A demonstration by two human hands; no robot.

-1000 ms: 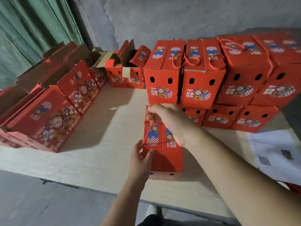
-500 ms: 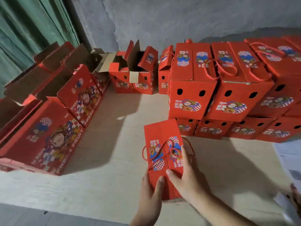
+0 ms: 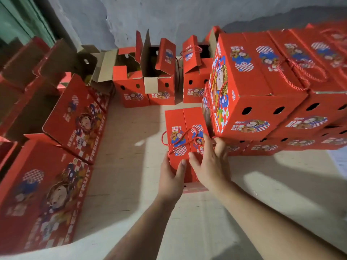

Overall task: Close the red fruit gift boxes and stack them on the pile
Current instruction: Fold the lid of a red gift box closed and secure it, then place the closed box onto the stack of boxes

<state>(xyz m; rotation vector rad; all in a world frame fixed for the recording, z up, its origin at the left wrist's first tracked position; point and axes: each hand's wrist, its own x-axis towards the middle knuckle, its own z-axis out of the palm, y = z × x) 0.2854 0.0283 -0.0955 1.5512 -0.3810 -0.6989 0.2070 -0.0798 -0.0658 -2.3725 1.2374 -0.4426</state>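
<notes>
Since half a second ago the closed gift box has slid farther from the near edge of the surface, and its right flank now sits just beside the pile of closed boxes.

Head view: the left hand clasps the box's near left corner, thumb on the lid and fingers down the side wall. The right hand lies over the lid's right half, fingers curled at the far right edge close to the red rope handle, which lies loose across the top. Open boxes wait along the far edge; flattened ones lean at the left edge.

Stiff printed cardboard like this should be rigid yet somewhat slick, and probably weighty if fruit is inside. A hold under the base or on both side walls looks safer than the rope for lifting it onto the pile.
</notes>
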